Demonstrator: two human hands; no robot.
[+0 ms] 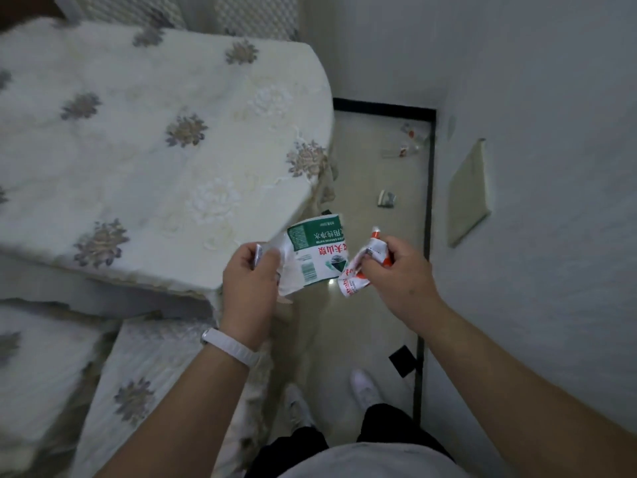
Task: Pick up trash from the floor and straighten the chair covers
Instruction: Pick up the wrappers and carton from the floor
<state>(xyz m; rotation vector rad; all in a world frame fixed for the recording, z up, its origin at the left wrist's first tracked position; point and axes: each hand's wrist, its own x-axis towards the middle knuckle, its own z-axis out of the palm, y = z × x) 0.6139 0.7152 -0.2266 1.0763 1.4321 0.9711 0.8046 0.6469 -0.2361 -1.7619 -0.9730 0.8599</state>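
Note:
My left hand (250, 281) grips a crumpled white, green and red bottle label (310, 253) at its left end. My right hand (393, 274) is closed on a crumpled red and white wrapper (355, 277). Both hands are held over the tiled floor (375, 326), next to the corner of a cream chair cover (155, 150) with grey flower embroidery. More trash lies farther along the floor: a small grey scrap (386, 199) and clear wrappers with red marks (408, 141) near the corner.
A white wall (551, 167) runs along the right with a pale panel (468, 194) leaning on it. A dark baseboard strip (427, 219) edges the narrow floor gap. A second covered seat (138, 391) is at lower left. My white shoes (365, 388) stand below.

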